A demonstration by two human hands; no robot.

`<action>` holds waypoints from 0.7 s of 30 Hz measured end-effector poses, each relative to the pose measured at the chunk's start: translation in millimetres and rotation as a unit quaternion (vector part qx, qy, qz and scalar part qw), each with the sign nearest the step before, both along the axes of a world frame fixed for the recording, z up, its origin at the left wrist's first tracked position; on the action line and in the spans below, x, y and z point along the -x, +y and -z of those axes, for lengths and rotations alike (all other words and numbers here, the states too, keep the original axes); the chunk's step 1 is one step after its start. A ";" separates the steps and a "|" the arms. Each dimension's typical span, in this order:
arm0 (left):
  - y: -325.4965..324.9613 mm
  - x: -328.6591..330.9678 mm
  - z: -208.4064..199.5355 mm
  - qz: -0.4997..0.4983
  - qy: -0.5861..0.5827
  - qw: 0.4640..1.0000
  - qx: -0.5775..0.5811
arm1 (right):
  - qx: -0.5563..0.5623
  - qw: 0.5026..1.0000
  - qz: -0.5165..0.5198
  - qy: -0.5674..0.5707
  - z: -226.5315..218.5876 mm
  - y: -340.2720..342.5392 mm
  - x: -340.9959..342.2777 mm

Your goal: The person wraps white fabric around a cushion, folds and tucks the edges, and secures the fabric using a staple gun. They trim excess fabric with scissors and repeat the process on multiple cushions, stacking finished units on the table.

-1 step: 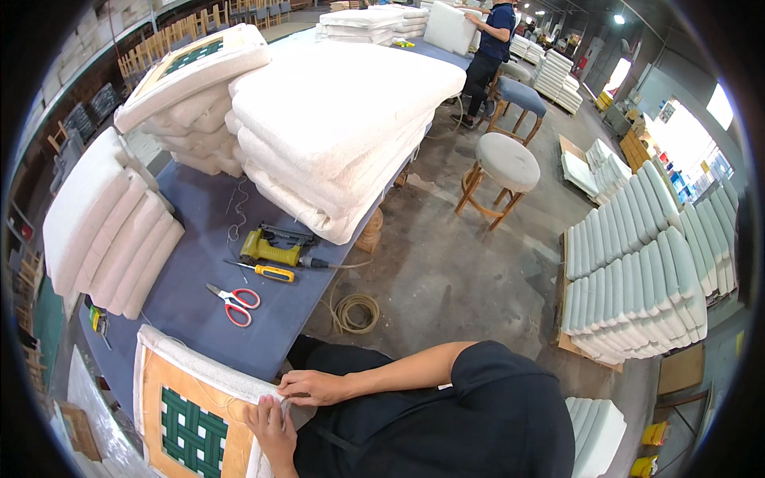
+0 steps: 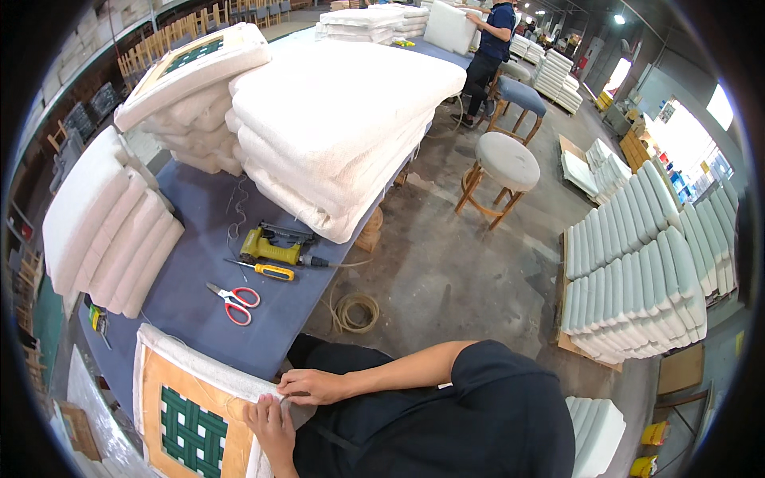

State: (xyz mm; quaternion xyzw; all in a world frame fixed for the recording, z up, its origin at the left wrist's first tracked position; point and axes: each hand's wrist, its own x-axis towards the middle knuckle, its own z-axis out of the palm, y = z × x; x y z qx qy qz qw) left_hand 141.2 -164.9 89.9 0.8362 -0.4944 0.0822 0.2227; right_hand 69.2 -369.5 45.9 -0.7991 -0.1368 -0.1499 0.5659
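Note:
An upholstered seat cushion (image 2: 185,350) lies face down at the near edge, partly over the table. Its underside shows a wooden frame with woven green webbing (image 2: 194,430), bordered by white fabric. At the corner closest to me, my left hand (image 2: 271,429) grips the fabric edge, fingers bent over it. Touching that same corner, my right hand (image 2: 315,386) is closed in a pinch; a thin dark thing shows at its fingertips, too small to name. Beyond the cushion lie red-handled scissors (image 2: 235,303), a yellow-handled screwdriver (image 2: 273,272) and a yellow-green staple gun (image 2: 275,248).
White cushions (image 2: 335,119) stand stacked across the blue-grey table (image 2: 191,263), with another stack (image 2: 103,231) at left. A coiled hose (image 2: 355,312) lies on the floor. Stools (image 2: 508,163) and rows of cushions (image 2: 629,279) are to the right. A person (image 2: 494,48) works at the far end.

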 end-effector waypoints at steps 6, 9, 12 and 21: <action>-16.9 -20.1 -25.5 0.031 0.044 0.998 -0.036 | -0.003 0.999 0.022 -0.039 -3.9 -6.8 -1.6; -16.0 -34.1 -26.4 0.075 -0.020 0.996 -0.052 | 0.013 1.000 0.014 -0.017 -5.0 -6.8 -2.8; -17.7 -39.1 -28.6 0.098 -0.057 0.992 -0.063 | 0.028 0.999 0.016 -0.011 -7.2 -5.9 -6.2; -27.1 -46.7 -30.4 0.097 -0.021 0.992 -0.077 | 0.060 0.996 0.048 -0.040 -8.5 -1.1 -17.4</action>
